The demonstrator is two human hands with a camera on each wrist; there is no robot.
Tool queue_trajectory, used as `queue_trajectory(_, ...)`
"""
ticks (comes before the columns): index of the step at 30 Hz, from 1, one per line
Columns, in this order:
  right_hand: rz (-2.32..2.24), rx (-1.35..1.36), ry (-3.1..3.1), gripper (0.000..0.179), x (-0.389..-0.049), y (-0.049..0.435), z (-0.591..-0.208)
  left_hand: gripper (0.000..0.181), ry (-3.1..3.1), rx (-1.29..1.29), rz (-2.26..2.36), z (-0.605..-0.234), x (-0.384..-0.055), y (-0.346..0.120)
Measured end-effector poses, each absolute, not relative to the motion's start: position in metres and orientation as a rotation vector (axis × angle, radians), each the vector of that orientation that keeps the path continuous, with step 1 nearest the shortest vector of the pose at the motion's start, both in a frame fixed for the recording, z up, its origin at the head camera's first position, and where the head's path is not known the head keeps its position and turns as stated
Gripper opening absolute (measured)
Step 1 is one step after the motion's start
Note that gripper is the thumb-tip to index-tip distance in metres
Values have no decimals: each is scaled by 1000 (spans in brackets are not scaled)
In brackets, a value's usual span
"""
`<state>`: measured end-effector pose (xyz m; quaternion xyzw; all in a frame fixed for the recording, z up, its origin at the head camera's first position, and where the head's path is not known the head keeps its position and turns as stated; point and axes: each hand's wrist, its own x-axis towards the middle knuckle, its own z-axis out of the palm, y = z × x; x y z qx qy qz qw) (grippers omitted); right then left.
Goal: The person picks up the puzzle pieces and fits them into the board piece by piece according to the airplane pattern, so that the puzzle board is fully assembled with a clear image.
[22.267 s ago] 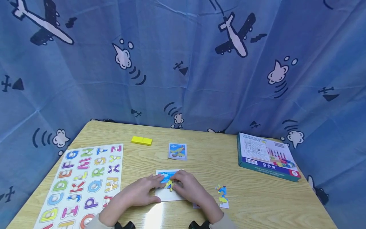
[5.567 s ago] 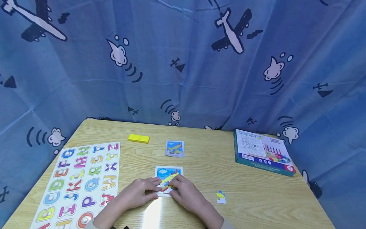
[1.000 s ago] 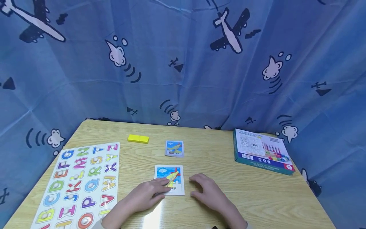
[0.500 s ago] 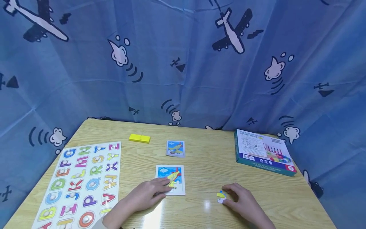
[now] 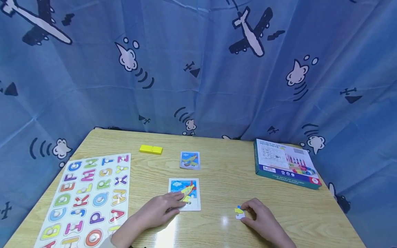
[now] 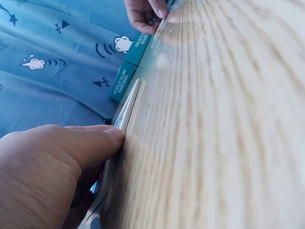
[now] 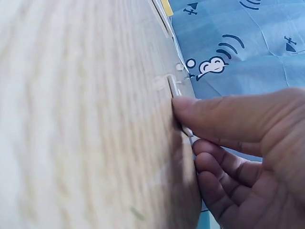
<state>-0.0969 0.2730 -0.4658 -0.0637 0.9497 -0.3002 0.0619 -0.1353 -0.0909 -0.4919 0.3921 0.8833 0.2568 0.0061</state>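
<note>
A square jigsaw puzzle board point(image 5: 193, 207) with a yellow-and-red airplane picture lies on the table, a gap showing at its lower right. My left hand point(image 5: 162, 210) rests its fingers on the board's left part, covering some of the picture. In the left wrist view the thumb point(image 6: 102, 145) touches the board's edge. Further right, my right hand point(image 5: 262, 218) pinches a small puzzle piece point(image 5: 238, 213), yellow, blue and white, between thumb and index finger at its right side. The piece still lies flat on the table. In the right wrist view the thumb point(image 7: 214, 117) hides much of it.
Behind the board lies a small airplane picture card point(image 5: 190, 160). A yellow block point(image 5: 151, 149) sits at the back left. The white alphabet knob board point(image 5: 93, 199) takes up the left side. At the right back stands a flat box point(image 5: 286, 163). A blue airplane-print curtain point(image 5: 198, 69) hangs behind.
My right hand has moved right from beside the board to the loose piece and closed its fingertips on it. The left hand has stayed on the board. Earlier, several pieces were added to the board.
</note>
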Motion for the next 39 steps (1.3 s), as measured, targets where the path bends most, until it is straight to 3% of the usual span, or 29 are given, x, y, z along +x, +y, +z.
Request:
queue_trajectory(15, -932, -463, 2810, 20, -115, 219, -456, 29, 2769, 1245, 813, -496, -136, -90)
queue_trajectory(26, -862, -740, 2838, 32, -129, 165, -461, 28, 2791, 1241, 807, -494, -136, -91)
queue_trajectory(39, -752, -842, 2928, 30, -134, 144, -471, 29, 2786, 1244, 796, -495, -137, -91)
